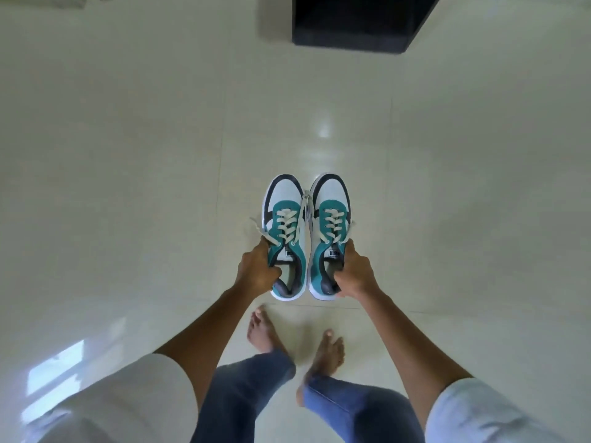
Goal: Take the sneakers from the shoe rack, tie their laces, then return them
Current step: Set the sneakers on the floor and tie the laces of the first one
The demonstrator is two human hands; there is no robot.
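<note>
I've got the teal-and-white left sneaker [285, 231] in my left hand [257, 270], the matching teal-and-white right sneaker [329, 231] just beside it in my right hand [355, 271], toes pointing ahead, bare feet [265, 330] behind, black boxy cabinet [358, 20] well ahead.

I held both arms stretched forward and down, side by side. My left hand [257, 270] was curled closed with the thumb tucked inward, and my right hand [355, 273] was clenched likewise, knuckles outward.

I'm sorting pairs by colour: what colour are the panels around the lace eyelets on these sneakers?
Teal green, on both sneakers, beside white toes and dark trim; seen in the head view.
</note>
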